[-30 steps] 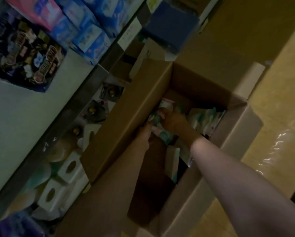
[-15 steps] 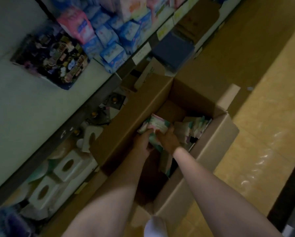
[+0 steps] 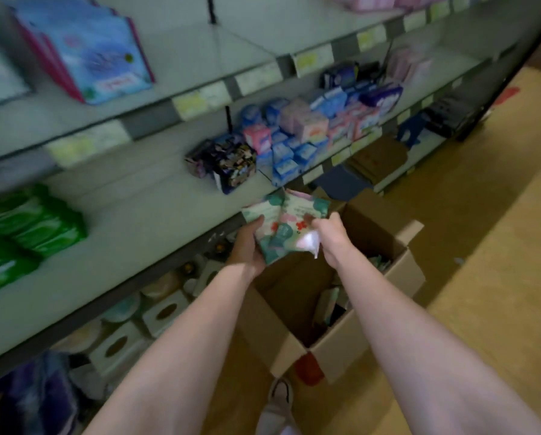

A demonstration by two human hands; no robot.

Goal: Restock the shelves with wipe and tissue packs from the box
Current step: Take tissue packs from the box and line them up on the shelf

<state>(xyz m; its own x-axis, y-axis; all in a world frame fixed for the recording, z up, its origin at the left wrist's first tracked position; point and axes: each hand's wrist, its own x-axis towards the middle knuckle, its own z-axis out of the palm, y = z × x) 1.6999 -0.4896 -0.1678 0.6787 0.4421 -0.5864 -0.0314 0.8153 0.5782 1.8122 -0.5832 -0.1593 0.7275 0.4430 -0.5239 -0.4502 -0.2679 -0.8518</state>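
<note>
Above the box (image 3: pixel 341 346), wipe packs (image 3: pixel 283 227) between both hands' grip; left hand (image 3: pixel 247 246), right hand (image 3: pixel 332 237) clasping.

Pale shelving (image 3: pixel 156 196), tan floor (image 3: pixel 495 233)

— What are you gripping there?
— You're holding soft wipe packs (image 3: pixel 283 226) in both hands, their printed plastic film crinkling and catching a little shine.
— And the box (image 3: pixel 350 334) under you?
— Plain brown cardboard, looking matt and slightly rough.
— The shelf (image 3: pixel 143 221)?
— It's showing smooth, painted pale metal, with paper price labels (image 3: pixel 190 103) along the edge. The green packs (image 3: pixel 33 221) are gleaming like glossy plastic wrap.
</note>
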